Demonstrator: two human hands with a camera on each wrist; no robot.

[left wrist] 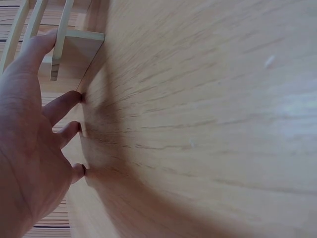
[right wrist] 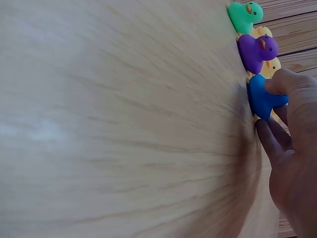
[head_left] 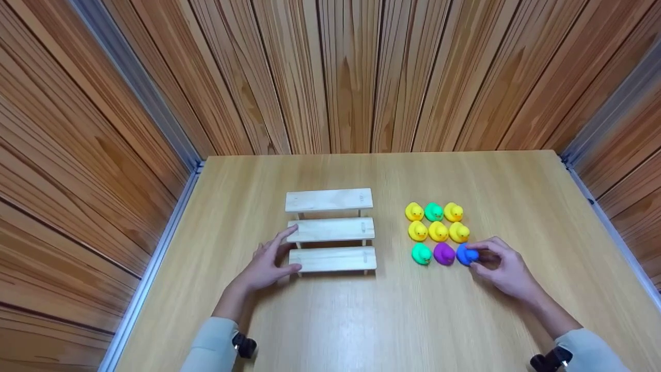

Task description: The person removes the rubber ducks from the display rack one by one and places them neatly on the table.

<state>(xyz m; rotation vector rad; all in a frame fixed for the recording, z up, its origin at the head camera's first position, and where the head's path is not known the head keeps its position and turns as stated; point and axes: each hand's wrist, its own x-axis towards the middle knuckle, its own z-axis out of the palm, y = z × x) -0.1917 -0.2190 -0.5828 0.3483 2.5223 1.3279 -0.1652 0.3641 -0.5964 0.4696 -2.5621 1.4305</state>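
Note:
My right hand [head_left: 508,271] pinches a blue rubber duck [head_left: 465,253] between thumb and fingers, at the right end of the front row of ducks. The duck sits on the table in the right wrist view, beside a purple duck [right wrist: 253,53] and a green duck [right wrist: 241,19]. My left hand [head_left: 264,264] is at the left end of a pale wooden three-step stand [head_left: 333,259]. Its thumb touches the front step and its index finger the middle one, while other fingertips reach the tabletop in the left wrist view.
Behind the front row stand several yellow ducks [head_left: 438,231] and another green duck [head_left: 434,212], in two rows. The wooden table [head_left: 330,320] meets plank-patterned walls [head_left: 346,77] at the back and sides. Metal rails [head_left: 170,227] run along its side edges.

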